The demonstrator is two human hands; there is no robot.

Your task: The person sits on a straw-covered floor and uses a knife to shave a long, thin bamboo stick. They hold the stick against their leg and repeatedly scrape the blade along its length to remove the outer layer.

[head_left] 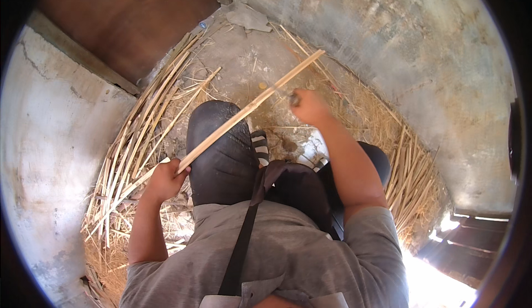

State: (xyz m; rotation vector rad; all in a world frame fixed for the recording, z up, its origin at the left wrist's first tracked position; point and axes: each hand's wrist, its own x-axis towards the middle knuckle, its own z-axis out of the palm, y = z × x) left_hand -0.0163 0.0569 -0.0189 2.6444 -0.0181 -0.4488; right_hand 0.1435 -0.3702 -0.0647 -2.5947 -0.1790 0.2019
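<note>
A long pale bamboo strip point(250, 107) slants across my raised left knee, its far end up toward the back wall. My left hand point(166, 179) is closed around its near end. My right hand point(311, 108) is closed on a knife point(293, 100), of which the dark grip end shows at the fist. The blade is thin and blurred, reaching toward the strip a little past its middle. Whether it touches the strip I cannot tell.
Long split strips point(145, 125) lie heaped along the left wall. More strips point(411, 183) and fine shavings point(363, 105) pile up on the right. Stained walls point(388, 36) close in on both sides, with a brown door panel point(127, 19) at the far left.
</note>
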